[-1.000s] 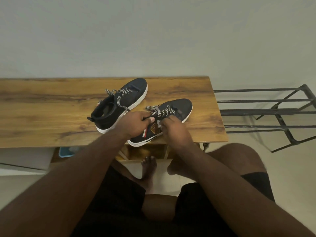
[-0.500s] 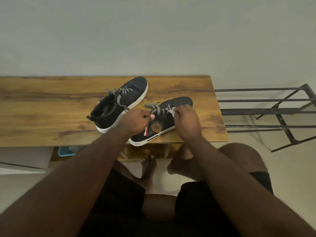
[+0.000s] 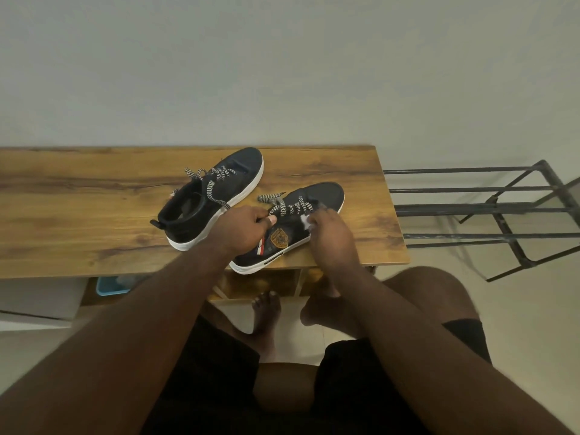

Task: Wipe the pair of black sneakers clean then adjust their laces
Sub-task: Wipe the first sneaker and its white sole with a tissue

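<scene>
Head view: your left hand (image 3: 243,229) grips near shoe (image 3: 290,226) at table (image 3: 78,215) edge; right hand (image 3: 329,233) pinches a white wipe (image 3: 305,220) vs its side. 2nd shoe (image 3: 213,199) just behind-left, metal rack (image 3: 489,211) right of table. Gold badge (image 3: 278,237) unreadable.

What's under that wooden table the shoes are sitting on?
Under the wooden table, a light blue tub peeks out at left, and open wooden cubbies show near the middle. The tabletop and arms hide whatever lies deeper.

Both black sneakers (image 3: 216,199) have white soles and black-and-white zigzag laces (image 3: 292,207) on a brown wood-grain table (image 3: 78,208).
</scene>
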